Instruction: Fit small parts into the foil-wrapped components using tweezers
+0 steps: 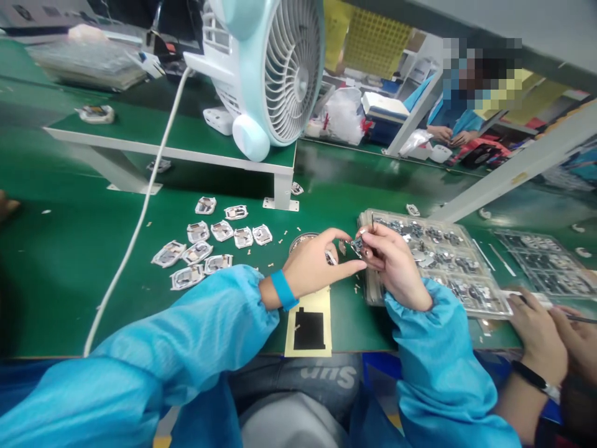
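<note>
My right hand point(394, 261) pinches a small dark electronic part point(357, 246) in its fingertips. A thin dark stick, perhaps tweezers point(372, 223), rises from the same fingers. My left hand point(312, 264) curves toward that part from the left, thumb and forefinger stretched apart on either side of it. Within its curve a white-rimmed piece point(331, 256) shows, apparently held by the other fingers, which are mostly hidden. Behind this hand is a round dish point(303, 239) of tiny bits, partly covered. Below lies a yellow sheet with a black patch point(309, 331).
Several white housings point(196, 252) lie on the green table at left. A fan point(280, 74) stands on a raised shelf point(186, 149), its cable point(140, 218) crossing the table. Stacked clear trays of parts point(438, 261) sit at right, beside a co-worker's hands point(541, 333). Another person sits opposite.
</note>
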### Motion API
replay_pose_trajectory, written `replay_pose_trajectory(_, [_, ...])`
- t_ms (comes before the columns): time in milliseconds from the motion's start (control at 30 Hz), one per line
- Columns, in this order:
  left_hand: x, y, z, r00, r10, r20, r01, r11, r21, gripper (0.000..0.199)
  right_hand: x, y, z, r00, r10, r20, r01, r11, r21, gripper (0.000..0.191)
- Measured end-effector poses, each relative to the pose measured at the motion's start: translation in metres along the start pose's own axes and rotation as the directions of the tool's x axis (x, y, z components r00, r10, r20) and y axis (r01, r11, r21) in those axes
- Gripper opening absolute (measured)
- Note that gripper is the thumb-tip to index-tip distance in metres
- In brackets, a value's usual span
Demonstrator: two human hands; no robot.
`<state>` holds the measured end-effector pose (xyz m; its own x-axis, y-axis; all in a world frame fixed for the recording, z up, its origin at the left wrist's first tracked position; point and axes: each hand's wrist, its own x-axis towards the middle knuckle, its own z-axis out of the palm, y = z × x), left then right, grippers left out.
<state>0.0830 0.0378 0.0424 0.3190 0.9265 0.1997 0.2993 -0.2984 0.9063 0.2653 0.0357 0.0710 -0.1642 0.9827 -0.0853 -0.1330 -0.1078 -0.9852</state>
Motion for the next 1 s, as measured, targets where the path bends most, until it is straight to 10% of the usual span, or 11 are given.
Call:
replay_pose_trajectory(333, [0.025,-0.002,0.023,0.998,-0.025,0.053,0.032,0.991,-0.133,0.027,0.006,-0.005,-0.015,0.983,-0.085,-0.165,0.085,0.996,-0.009,0.017])
replay_pose_trajectory(633, [0.033,0.006,0.009,0.997,0.043,-0.072,-0.032,0.989,0.146,0.025,0.010,-0.004,-0.021,0.951,-0.196,-0.240,0.155,0.972,-0.177,0.015])
replay_pose_trajectory(1000, [0.033,0.003,0.005,0.999,0.011,0.035,-0.021,0.956,0.292,0.040,0.010,-0.007,-0.029,0.909,-0.272,-0.316,0.265,0.962,-0.064,0.021])
